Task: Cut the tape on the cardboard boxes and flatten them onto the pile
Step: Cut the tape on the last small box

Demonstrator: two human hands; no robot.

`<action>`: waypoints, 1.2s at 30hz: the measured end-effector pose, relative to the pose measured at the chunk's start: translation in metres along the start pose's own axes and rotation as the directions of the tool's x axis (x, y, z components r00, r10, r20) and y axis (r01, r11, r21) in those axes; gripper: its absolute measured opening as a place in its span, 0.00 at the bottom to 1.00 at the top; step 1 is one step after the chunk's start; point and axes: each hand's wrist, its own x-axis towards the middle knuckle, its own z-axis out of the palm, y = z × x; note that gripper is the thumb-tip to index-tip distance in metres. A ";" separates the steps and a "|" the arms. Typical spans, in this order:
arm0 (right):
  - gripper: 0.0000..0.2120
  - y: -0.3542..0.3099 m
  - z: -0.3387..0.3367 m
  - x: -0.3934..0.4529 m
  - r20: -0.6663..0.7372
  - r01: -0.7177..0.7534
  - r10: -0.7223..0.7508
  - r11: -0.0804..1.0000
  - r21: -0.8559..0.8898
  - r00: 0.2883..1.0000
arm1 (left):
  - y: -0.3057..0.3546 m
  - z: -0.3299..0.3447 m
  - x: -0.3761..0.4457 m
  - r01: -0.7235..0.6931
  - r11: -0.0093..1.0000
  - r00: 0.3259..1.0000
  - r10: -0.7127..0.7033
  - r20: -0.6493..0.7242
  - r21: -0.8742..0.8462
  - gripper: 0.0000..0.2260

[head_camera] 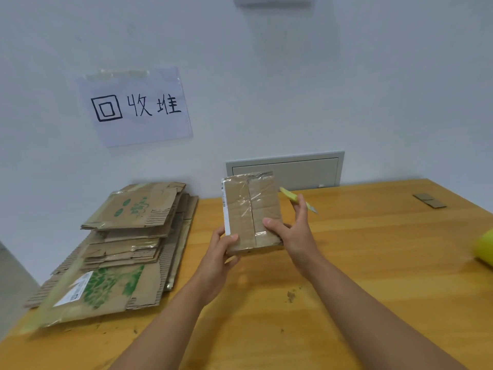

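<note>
Table: a wooden table with an orange-yellow top fills the lower part of the view and meets the wall.
Wall: a pale wall carries a taped paper sign with handwritten characters and, low down, a grey panel.
Pile: flattened cardboard is stacked on the table's left side, below the sign.
Box: a small taped box is held up above the table's middle, clear tape along its centre seam.
Left hand: the left hand grips the box's lower left corner.
Right hand: the right hand pinches the box's lower right edge with its thumb on top, and holds a yellow-green knife between its fingers.
Far right: small cardboard scraps lie on the table.
Hard to tell: a yellow-green thing is cut off by the right edge; the knife is blurred.
</note>
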 end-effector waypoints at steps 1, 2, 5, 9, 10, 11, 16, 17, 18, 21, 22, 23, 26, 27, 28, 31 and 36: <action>0.59 0.001 -0.001 0.000 0.013 -0.007 0.007 1.000 0.000 1.000 | 0.001 -0.001 0.000 -0.004 1.000 1.000 0.004 -0.022 0.011 0.24; 0.59 0.002 -0.001 0.000 0.023 -0.023 0.023 1.000 0.003 0.999 | 0.002 -0.001 0.001 -0.004 1.000 0.999 0.006 -0.052 0.025 0.26; 0.57 0.005 -0.004 0.001 0.038 -0.125 0.126 0.991 -0.043 0.991 | 0.003 -0.003 0.005 0.021 0.991 0.993 -0.004 -0.121 0.136 0.22; 0.51 0.017 -0.010 0.002 0.045 -0.269 0.299 0.906 -0.328 0.953 | -0.009 -0.008 0.006 0.116 0.884 0.981 -0.032 -0.189 0.454 0.18; 0.51 0.020 -0.011 0.001 0.039 -0.277 0.315 0.883 -0.380 0.948 | -0.014 -0.010 0.007 0.115 0.829 0.980 -0.006 -0.197 0.548 0.20; 0.51 0.023 -0.012 0.002 0.033 -0.277 0.319 0.867 -0.415 0.947 | -0.018 -0.011 0.008 0.105 0.774 0.981 0.021 -0.191 0.624 0.22; 0.52 0.026 -0.013 0.012 -0.031 -0.287 0.340 0.734 -0.616 0.940 | -0.029 -0.011 0.020 -0.080 0.699 0.962 0.242 -0.129 0.711 0.20; 0.53 0.025 -0.014 0.015 -0.048 -0.282 0.335 0.697 -0.659 0.941 | -0.029 -0.011 0.022 -0.124 0.633 0.956 0.283 -0.079 0.764 0.17; 0.53 0.023 -0.016 0.017 -0.065 -0.280 0.325 0.675 -0.683 0.943 | -0.030 -0.009 0.024 -0.157 0.576 0.950 0.309 -0.036 0.802 0.16; 0.46 0.015 -0.020 0.020 -0.143 -0.194 0.131 0.661 -0.725 0.981 | -0.034 -0.007 0.026 -0.210 0.501 0.937 0.349 0.026 0.839 0.15; 0.41 0.013 -0.021 0.021 -0.154 -0.118 0.002 0.652 -0.749 0.988 | -0.036 -0.006 0.027 -0.231 0.495 0.929 0.367 0.039 0.838 0.15; 0.34 0.011 -0.020 0.022 -0.138 -0.026 -0.124 0.646 -0.763 0.983 | -0.037 -0.004 0.027 -0.248 0.486 0.921 0.386 0.049 0.838 0.15; 0.17 0.004 -0.007 0.023 0.018 0.225 -0.308 0.652 -0.724 0.951 | -0.035 0.001 0.027 -0.279 0.425 0.903 0.422 0.084 0.861 0.18; 0.14 0.004 -0.001 0.024 0.072 0.275 -0.319 0.657 -0.702 0.945 | -0.034 0.002 0.026 -0.290 0.398 0.897 0.431 0.102 0.870 0.20; 0.10 0.004 0.004 0.025 0.107 0.304 -0.319 0.667 -0.680 0.942 | -0.034 0.002 0.026 -0.303 0.371 0.890 0.439 0.122 0.878 0.21; 0.06 0.007 0.013 0.032 0.140 0.287 -0.256 0.729 -0.621 0.956 | -0.033 0.001 0.027 -0.327 0.345 0.881 0.448 0.152 0.880 0.26; 0.14 0.013 0.015 0.042 0.181 0.237 -0.153 0.669 -0.705 0.971 | -0.036 0.000 0.030 -0.340 0.334 0.887 0.425 0.182 0.879 0.26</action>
